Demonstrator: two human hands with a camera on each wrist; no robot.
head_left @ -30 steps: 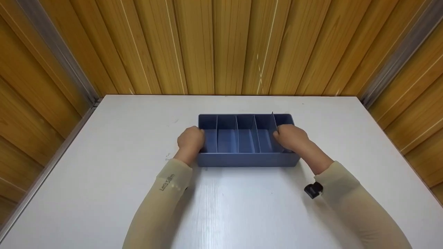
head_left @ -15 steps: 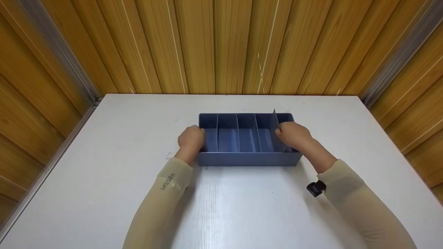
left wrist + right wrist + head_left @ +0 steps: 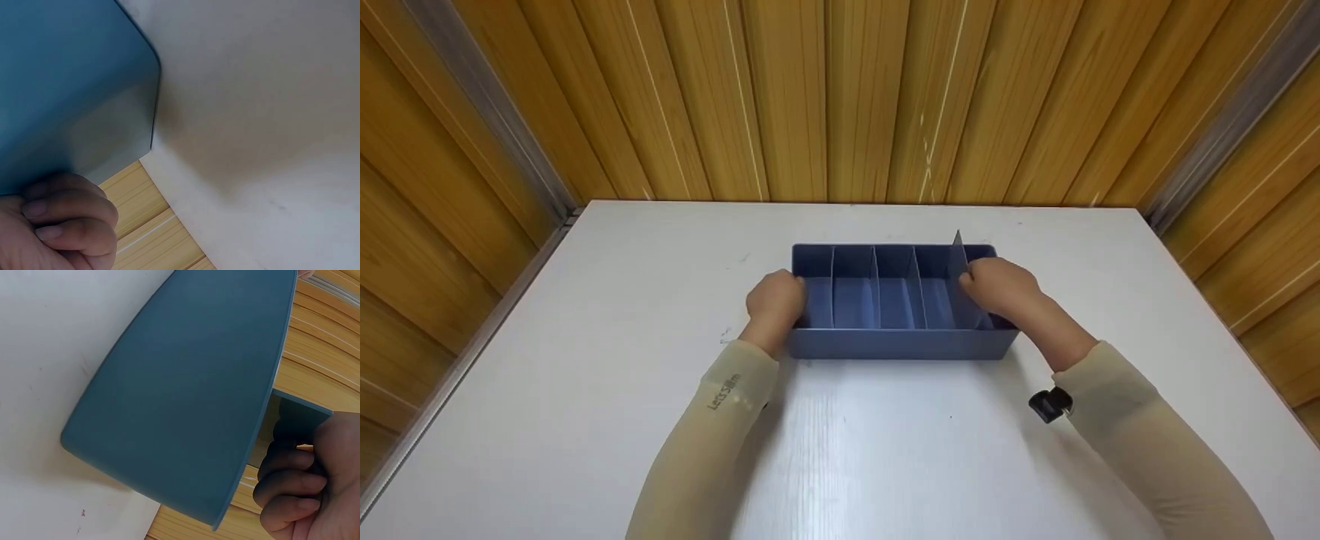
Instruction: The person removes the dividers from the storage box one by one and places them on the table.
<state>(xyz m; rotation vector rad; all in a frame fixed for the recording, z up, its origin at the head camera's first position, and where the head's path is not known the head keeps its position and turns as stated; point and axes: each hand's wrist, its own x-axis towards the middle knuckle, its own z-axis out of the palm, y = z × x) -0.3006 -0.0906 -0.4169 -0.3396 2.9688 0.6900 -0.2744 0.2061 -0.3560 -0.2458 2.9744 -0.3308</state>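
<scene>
A blue plastic organiser tray (image 3: 900, 345) with upright dividers sits in the middle of a white table (image 3: 585, 337). My left hand (image 3: 774, 304) grips the tray's left end wall; in the left wrist view curled fingers (image 3: 62, 216) press against the blue wall (image 3: 67, 84). My right hand (image 3: 994, 289) pinches the rightmost divider (image 3: 958, 259), which stands higher than the other dividers and tilts a little. In the right wrist view the divider (image 3: 191, 394) fills the frame, with my curled fingers (image 3: 287, 478) at its edge.
Wooden slat walls (image 3: 840, 97) close in the table at the back and both sides. A metal strip (image 3: 487, 105) runs along the left corner. A small black wrist camera (image 3: 1048, 403) sits on my right sleeve. Bare white tabletop lies in front of the tray.
The rightmost divider has risen steadily out of the tray with my right hand lifting it. The left hand has stayed on the tray's left end.
</scene>
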